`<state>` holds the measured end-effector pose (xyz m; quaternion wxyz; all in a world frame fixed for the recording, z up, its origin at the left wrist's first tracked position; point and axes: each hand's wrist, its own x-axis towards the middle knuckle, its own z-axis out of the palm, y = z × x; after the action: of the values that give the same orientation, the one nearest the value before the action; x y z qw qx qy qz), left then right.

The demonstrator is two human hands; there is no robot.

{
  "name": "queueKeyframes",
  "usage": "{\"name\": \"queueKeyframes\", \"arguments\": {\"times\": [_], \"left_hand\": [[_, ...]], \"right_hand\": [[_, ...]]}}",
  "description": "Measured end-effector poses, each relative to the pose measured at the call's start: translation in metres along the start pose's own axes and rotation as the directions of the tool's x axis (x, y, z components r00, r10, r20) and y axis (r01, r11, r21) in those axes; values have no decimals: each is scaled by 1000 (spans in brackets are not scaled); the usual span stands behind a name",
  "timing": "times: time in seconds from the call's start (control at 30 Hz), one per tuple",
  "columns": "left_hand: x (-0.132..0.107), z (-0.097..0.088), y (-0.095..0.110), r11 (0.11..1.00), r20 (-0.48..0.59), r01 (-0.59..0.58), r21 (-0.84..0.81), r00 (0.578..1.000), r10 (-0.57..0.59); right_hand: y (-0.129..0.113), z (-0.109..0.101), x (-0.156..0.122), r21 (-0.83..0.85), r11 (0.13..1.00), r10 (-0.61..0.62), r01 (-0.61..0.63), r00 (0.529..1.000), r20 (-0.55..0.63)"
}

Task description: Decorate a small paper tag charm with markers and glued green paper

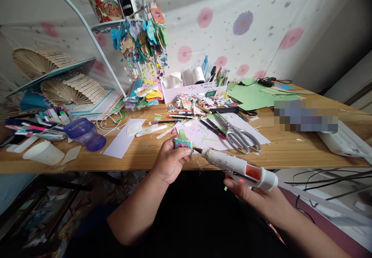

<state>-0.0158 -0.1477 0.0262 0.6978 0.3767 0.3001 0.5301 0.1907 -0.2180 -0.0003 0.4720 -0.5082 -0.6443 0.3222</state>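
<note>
My left hand [168, 161] pinches a small teal and pink paper craft piece [183, 144] just above the front edge of the wooden table [290, 149]. My right hand [255, 196] grips a white hot glue gun [241, 167] with an orange window. Its nozzle tip points left and touches or nearly touches the right edge of the craft piece. Both hands hover at the table's near edge, over my dark lap.
Grey-handled scissors [238, 136] lie on white paper behind the glue gun. A purple cup [84, 133], pens and a white cup [43, 153] sit at left. Paper scraps, a white organiser box [186, 89], green paper sheets [252, 95], hanging paper ornaments [145, 41] and cables at right crowd the table.
</note>
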Motion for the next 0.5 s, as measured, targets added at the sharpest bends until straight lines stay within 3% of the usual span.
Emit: {"name": "queueKeyframes", "arguments": {"times": [0.17,0.3,0.4,0.5], "left_hand": [[1,1,1,999,-23,6,-32,1000,-7],[2,0,-2,998,-38,-20,-60,999,18],[3,-3,-5,998,-59,-39,-41,998,36],[5,-9,-5,998,-88,-60,8,994,60]], "right_hand": [[-6,-2,0,146,980,123,-139,986,114],[-2,-4,-4,343,899,280,-274,959,33],[7,-6,-4,461,837,298,-294,952,67],[11,-7,2,488,819,344,-301,939,0]]}}
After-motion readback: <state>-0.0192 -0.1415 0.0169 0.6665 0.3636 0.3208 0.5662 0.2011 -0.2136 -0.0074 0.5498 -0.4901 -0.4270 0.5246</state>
